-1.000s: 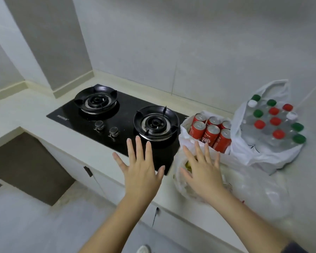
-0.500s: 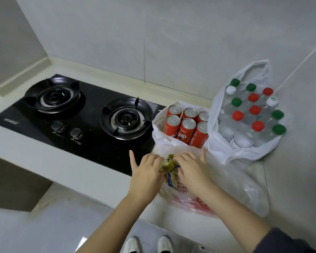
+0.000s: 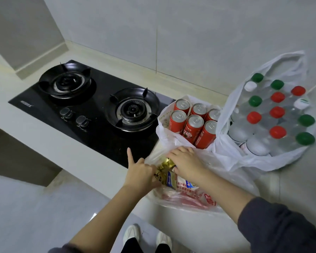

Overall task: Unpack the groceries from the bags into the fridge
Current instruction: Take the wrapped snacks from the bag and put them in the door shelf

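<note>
Worktop (image 3: 44, 143): smooth pale stone, matt. Hob (image 3: 102, 128): glossy black glass. Cans (image 3: 193, 123): shiny metal, red print. Bottles (image 3: 274, 114): clear plastic, coloured plastic caps. Bags (image 3: 232, 161): thin translucent plastic film, crinkled. Packet (image 3: 165, 166): glossy gold foil.

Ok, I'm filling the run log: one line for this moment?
stage: unpacking start | left hand: on clear bag | right hand: on gold packet | fridge: unseen
</note>
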A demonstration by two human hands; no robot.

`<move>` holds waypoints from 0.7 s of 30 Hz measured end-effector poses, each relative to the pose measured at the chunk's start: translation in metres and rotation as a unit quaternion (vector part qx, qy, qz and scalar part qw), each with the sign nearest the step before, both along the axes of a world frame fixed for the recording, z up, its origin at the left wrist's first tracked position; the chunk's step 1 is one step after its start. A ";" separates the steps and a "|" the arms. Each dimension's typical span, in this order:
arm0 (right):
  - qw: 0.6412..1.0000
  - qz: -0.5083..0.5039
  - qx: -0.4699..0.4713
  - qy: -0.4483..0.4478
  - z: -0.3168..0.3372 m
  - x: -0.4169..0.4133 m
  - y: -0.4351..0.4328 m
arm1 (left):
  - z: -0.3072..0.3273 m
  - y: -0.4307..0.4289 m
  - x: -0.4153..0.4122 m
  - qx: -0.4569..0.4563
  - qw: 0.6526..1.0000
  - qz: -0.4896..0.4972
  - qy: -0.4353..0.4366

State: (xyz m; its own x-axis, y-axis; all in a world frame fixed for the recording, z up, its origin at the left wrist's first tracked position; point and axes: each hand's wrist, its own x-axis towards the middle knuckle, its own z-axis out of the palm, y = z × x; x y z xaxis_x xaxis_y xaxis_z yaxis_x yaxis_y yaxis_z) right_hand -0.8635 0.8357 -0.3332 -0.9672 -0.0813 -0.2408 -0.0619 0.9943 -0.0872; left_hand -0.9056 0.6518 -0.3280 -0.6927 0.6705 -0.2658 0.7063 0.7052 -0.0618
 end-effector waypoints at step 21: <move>0.998 -0.007 0.047 0.049 -0.023 0.009 0.006 | -0.007 0.009 0.014 -0.048 0.998 -0.031 -0.022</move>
